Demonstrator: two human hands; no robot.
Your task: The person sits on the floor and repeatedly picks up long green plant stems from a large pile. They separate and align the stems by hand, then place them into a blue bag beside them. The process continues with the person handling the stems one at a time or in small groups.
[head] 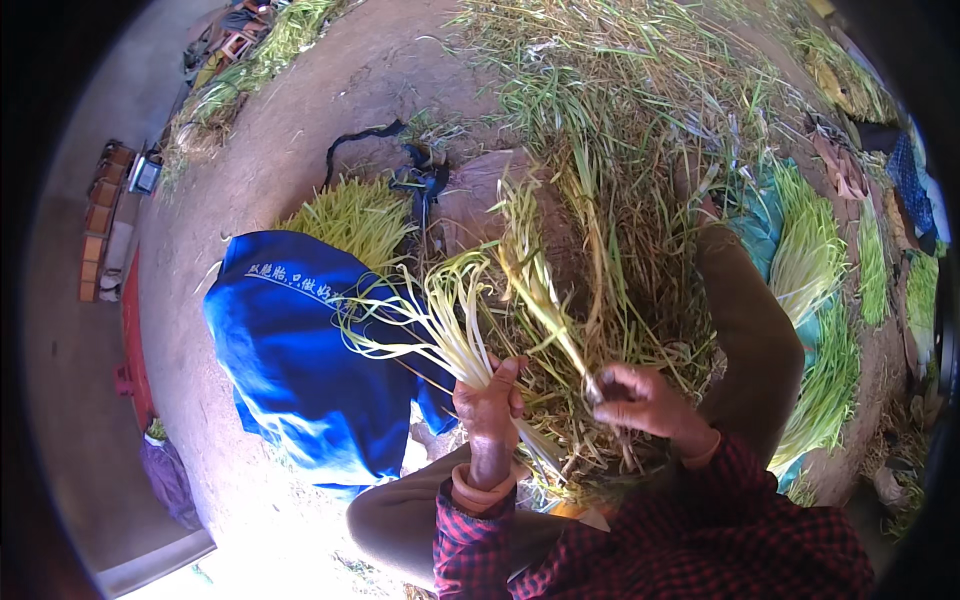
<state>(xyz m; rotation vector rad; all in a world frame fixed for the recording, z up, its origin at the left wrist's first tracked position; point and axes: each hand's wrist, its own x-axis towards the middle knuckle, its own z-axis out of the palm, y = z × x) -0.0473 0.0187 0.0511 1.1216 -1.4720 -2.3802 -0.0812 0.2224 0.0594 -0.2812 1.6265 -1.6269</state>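
My left hand (489, 401) is closed around a bunch of pale, long-leaved stalks (457, 330), probably chives or young garlic. Their thin leaves fan up and left over a blue cloth (300, 352), and the white stem ends show below the fist. To the right, my right hand (652, 405) pinches the lower end of a thicker stalk (559, 326) with yellowed outer leaves between thumb and fingers. Beneath both hands lies a heap of dry and green stalks (637, 247), spread between my bent legs.
Blue cloth bearing writing covers part of a pile of yellow-green stalks (352, 217) on the left. Beyond it lies a dark strap (360, 139). Bundled green stalks (814, 382) rest on teal plastic sheeting (754, 217) at right. A purple sack (166, 476) stands far left.
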